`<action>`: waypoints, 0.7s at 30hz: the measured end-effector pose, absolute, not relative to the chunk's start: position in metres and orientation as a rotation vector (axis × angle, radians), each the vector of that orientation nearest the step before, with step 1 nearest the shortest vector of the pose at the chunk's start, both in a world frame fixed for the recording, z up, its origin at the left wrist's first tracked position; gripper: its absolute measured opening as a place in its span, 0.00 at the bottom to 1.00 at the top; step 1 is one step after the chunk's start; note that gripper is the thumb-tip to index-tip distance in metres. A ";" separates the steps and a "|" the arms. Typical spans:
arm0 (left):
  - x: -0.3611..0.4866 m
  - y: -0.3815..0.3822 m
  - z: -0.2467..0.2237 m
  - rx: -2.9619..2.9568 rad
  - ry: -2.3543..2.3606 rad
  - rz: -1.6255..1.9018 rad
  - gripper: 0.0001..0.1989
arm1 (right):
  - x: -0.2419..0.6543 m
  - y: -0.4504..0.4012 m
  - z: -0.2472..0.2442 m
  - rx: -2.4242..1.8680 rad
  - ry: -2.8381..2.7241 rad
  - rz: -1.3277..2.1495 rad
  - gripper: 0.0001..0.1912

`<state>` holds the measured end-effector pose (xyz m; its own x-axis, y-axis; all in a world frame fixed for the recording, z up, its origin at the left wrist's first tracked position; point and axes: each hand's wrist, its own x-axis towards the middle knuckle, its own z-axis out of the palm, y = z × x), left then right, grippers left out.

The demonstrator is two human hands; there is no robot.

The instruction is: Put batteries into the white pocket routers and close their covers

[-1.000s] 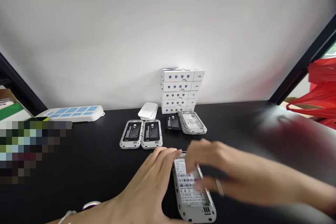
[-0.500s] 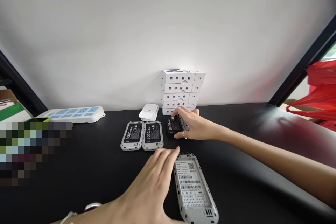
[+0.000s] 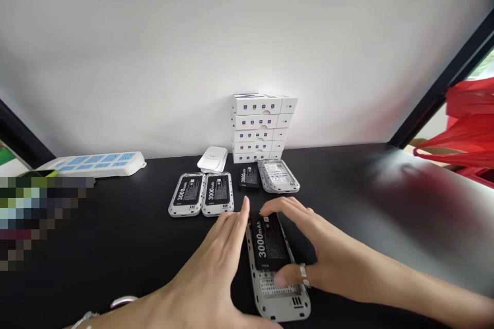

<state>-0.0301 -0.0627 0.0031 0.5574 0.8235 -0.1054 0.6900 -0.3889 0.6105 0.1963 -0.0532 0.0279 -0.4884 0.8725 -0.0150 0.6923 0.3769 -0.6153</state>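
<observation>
A black battery (image 3: 272,244) marked 3000mAh lies over the open back of a light-grey handheld device (image 3: 283,308). My right hand (image 3: 304,247) grips the battery, fingers at its top end and thumb at its lower end. The battery covers most of the printed label inside. Along the device's left side, my left hand (image 3: 216,272) holds it on the table, fingertips near the upper corner and thumb by the bottom edge. Beyond my hands, two similar devices with batteries fitted (image 3: 187,195) lie side by side. Another battery (image 3: 248,177) sits beside stacked open devices (image 3: 280,177).
A stack of white boxes (image 3: 258,122) stands against the wall, with white covers (image 3: 212,158) piled to its left. A power strip (image 3: 100,164) lies at the back left of the black table (image 3: 127,226). Red bags (image 3: 463,123) are at the far right.
My right hand has lifted a battery from the back and brought it nearer, onto the device. My left hand stays at that device. The view has shifted slightly.
</observation>
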 end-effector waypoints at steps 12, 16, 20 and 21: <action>-0.031 -0.064 0.001 2.224 1.158 0.390 0.62 | 0.196 -0.066 0.049 -1.287 -2.616 0.689 0.36; -0.031 -0.063 0.001 2.257 1.127 0.435 0.63 | 0.199 -0.069 0.047 -1.276 -2.682 0.707 0.40; -0.035 -0.064 0.001 2.423 1.016 0.702 0.56 | 0.202 -0.068 0.041 -1.318 -2.690 0.696 0.45; -0.036 -0.066 0.000 2.502 0.895 0.769 0.49 | 0.202 -0.067 0.040 -1.320 -2.691 0.697 0.46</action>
<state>-0.0363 -0.0658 0.0003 0.6490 0.6666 0.3666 0.4630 -0.7284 0.5050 0.2016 -0.0672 0.0403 -0.6304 0.7639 -0.1378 0.7348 0.5300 -0.4232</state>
